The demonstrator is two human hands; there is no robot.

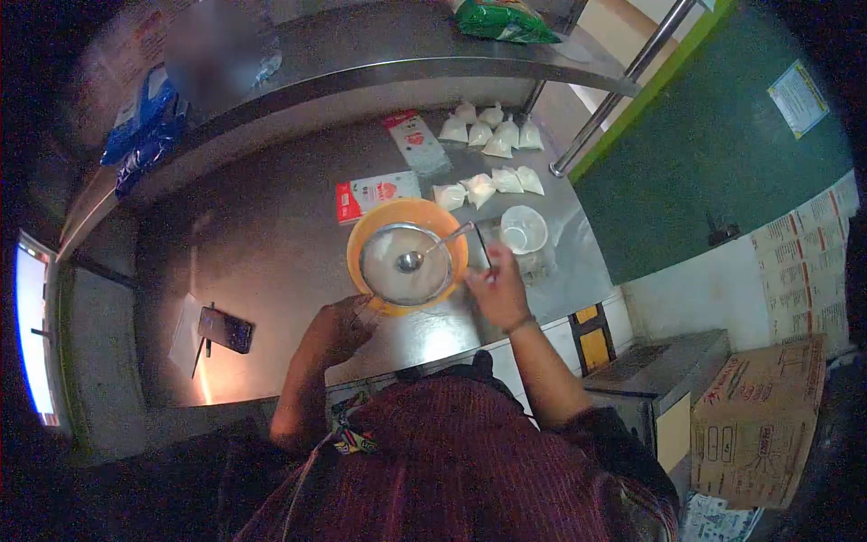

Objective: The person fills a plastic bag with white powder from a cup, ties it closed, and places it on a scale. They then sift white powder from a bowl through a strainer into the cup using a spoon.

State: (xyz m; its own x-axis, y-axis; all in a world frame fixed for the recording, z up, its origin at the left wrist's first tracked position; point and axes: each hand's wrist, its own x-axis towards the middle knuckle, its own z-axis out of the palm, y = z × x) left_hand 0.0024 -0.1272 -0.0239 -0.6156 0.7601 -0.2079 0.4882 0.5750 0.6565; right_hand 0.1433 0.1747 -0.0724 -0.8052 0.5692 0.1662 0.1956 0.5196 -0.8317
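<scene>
An orange bowl (358,237) stands on the steel counter with a round metal strainer (368,276) set in its top. White powder (390,246) lies in the strainer, and a metal ladle (410,262) rests in it, handle toward the upper right. My left hand (348,322) is at the bowl's near left rim, fingers curled on it. Just right of the bowl is my right hand (499,294), its fingers bent together and blurred; what they hold, if anything, I cannot make out. A white plastic tub (524,230) stands beyond that hand.
Several tied bags of white powder (502,140) stand at the back right, with more bags (480,189) nearer. Two red-and-white packets (377,191) (416,142) lie behind the bowl. A phone (226,330) lies at left. A steel shelf (361,74) overhangs the back; a cardboard box (757,420) stands at right.
</scene>
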